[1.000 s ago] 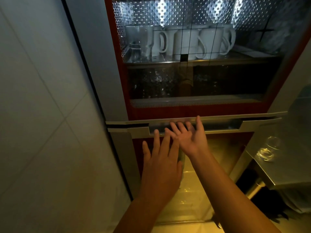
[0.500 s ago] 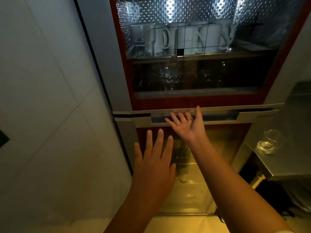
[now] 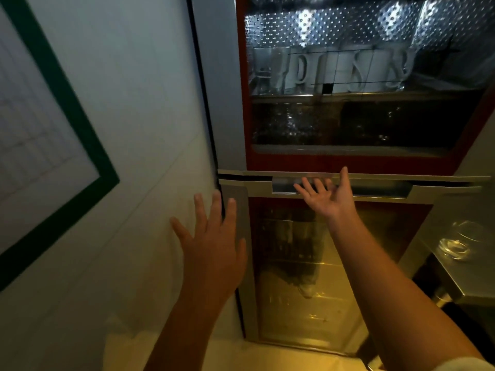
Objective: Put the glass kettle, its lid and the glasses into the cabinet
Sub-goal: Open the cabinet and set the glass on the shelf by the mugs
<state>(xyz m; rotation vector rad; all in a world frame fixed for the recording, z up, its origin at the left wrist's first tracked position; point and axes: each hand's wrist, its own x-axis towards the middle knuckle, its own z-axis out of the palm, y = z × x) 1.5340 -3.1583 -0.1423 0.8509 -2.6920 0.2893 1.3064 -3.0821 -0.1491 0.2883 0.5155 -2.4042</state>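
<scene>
Two bare hands are out before a tall cabinet (image 3: 227,103) in a dim, narrow corner.

Far left: pale tiled wall (image 3: 134,89), smooth, with faint grout lines. On it hangs a white gridded board (image 3: 32,135) in a flat dark-green frame.

Left grip (image 3: 214,253): back of the hand to the camera, fingers straight and fanned, nothing in it. It hovers over the seam where wall meets cabinet; contact not clear.

Cabinet body is matt grey metal, with glass doors edged in glossy red. Upper door (image 3: 242,103) is closed. Behind its glass is a lit shelf backed by dimpled, perforated steel (image 3: 334,25). At the shelf's left end stand clear glasses (image 3: 270,70), blurred. Right of them is a row of white mugs (image 3: 348,73) with looped handles. The level below is dark, only glints.

A brushed-metal strip with a long recessed handle (image 3: 375,186) divides the doors.

Right grip (image 3: 329,194): palm up, fingers straight, tips reaching into the recess, thumb raised against the strip above; it has hold of nothing.

Lower door (image 3: 348,290): glass, amber-lit, thin horizontal bars behind it, heavy reflections.

Far right: steel table (image 3: 471,285), square-edged, dull sheen. On it sits one clear round glass piece (image 3: 455,245), outside the cabinet, too blurred to tell glass from lid.

Floor (image 3: 241,357): pale, along the bottom edge.
</scene>
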